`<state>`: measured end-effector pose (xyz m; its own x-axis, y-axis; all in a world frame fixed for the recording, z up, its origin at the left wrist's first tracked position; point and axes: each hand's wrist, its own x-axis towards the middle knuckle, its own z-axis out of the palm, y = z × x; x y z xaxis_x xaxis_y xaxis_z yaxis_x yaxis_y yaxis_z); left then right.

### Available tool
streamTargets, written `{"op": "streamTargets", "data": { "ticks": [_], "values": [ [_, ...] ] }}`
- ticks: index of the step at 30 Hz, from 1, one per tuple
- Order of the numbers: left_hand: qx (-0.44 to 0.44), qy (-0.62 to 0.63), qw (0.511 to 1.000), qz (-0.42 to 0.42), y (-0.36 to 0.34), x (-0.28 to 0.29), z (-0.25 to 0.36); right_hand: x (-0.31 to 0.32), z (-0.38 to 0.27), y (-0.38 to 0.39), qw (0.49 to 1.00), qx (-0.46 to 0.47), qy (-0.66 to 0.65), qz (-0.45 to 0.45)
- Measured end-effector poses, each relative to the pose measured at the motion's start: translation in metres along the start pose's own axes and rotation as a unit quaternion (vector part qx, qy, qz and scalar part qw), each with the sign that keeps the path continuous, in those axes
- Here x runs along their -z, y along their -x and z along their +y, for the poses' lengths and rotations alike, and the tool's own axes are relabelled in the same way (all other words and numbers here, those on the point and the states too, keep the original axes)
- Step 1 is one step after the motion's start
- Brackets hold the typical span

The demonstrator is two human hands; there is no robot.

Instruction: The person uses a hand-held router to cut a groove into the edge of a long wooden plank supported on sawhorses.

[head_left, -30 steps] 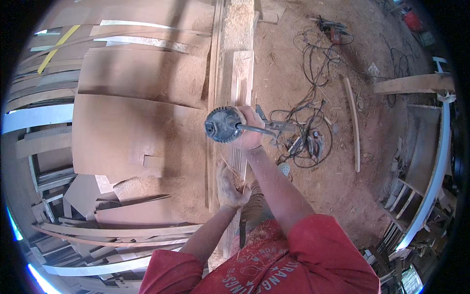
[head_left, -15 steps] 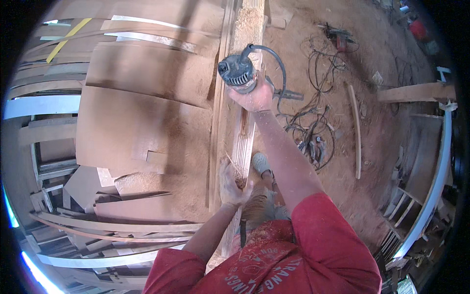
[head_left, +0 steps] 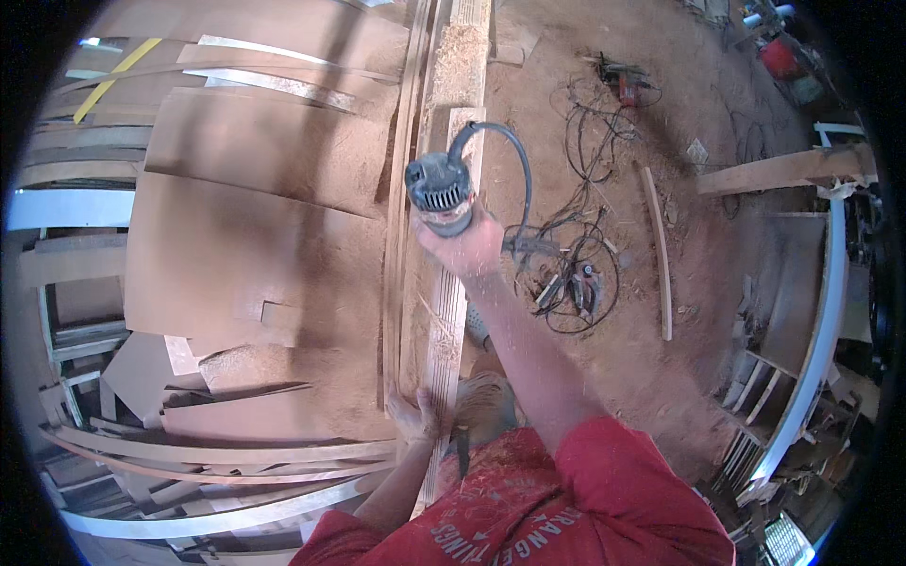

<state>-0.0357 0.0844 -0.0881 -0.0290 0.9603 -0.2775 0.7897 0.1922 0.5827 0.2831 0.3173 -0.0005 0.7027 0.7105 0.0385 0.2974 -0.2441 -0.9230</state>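
Observation:
My right hand (head_left: 467, 241) is wrapped round a trim router (head_left: 441, 193) with a dark vented motor housing and a black cord looping from its top. The router stands over a long, narrow wooden board (head_left: 451, 300) with grooves along its length; its base and bit are hidden from sight. Nearer to me, my left hand (head_left: 415, 417) rests against the left edge of the same board. Its fingers and thumb are apart, and nothing is in them. Wood shavings (head_left: 460, 71) lie thick toward the far end.
Left of the board lie large brown sheet panels (head_left: 236, 250) dusted with sawdust. On the floor at right are tangled black cords (head_left: 585, 283), another power tool (head_left: 625, 87) and a loose wooden strip (head_left: 658, 253). A wooden beam (head_left: 779, 172) juts in at far right.
The router and my right hand have come nearer to me along the board. My left hand has slid back toward me and opened, moving to the board's left edge.

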Motion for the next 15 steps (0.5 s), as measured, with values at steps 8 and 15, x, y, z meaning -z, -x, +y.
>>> {"op": "streamTargets", "data": {
  "ticks": [8, 15],
  "values": [
    [0.038, -0.040, 0.998, -0.022, 0.001, 0.017, 0.043, 0.000, 0.005, 0.077, 0.998, -0.047, 0.023, 0.037],
    [0.027, -0.069, 0.996, 0.050, -0.013, 0.010, -0.014, -0.026, -0.003, 0.097, 0.997, 0.012, -0.054, 0.055]
  ]
}}
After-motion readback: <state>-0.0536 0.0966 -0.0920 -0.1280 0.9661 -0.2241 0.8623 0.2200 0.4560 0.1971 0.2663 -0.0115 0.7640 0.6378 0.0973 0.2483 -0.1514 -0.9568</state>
